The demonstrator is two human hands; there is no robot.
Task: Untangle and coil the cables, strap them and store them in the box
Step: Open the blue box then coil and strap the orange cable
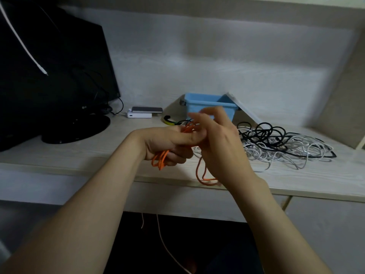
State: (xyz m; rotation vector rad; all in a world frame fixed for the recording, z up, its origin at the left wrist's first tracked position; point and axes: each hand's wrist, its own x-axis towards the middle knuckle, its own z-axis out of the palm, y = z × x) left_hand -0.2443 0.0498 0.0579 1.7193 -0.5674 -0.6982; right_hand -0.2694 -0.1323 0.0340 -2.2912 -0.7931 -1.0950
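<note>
Two hands work thin orange cable (160,160) above pale wooden bench (79,153): left hand (169,143) clamped round gathered loops, right hand (219,143) close against it, fingers blurred, grip on loose tail unclear. Best practice: keep loops equal, feed tail without twist, hold bundle firm. Open blue plastic box (199,104) stands behind; tangled black and white cables (276,143) lie right.

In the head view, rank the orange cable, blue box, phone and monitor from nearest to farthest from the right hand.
1. orange cable, at the right hand itself.
2. blue box, just behind it.
3. phone, back left.
4. monitor, far left.
</note>
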